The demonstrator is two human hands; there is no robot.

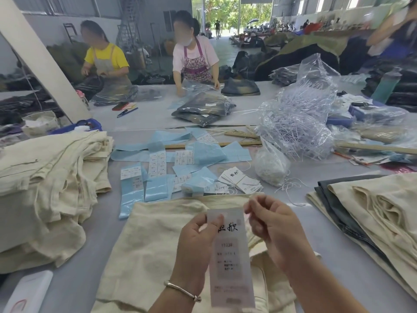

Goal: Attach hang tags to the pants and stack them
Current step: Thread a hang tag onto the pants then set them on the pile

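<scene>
1. Pants [158, 240], lower centre: cream cloth, matt, coarse weave.
2. Tag [230, 258], centre bottom: matt white paper.
3. Strips [155, 190], middle: glossy blue.
4. Bags [316, 73], upper right: clear, shiny plastic.
5. Bangle [181, 290]: polished metal.

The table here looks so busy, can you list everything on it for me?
hang tag: one, white, held up over the pants
pants: one pair, cream, flat under the hands
left pile: cream pants, heaped
right stack: cream and grey pants
tag bundle: one, white, centre
blue sheets: many, pale blue, centre
plastic fasteners: heap, white, in clear bags
bagged garments: dark, far side
left hand: grip on the tag's top
right hand: pinching near the tag's top corner
</scene>
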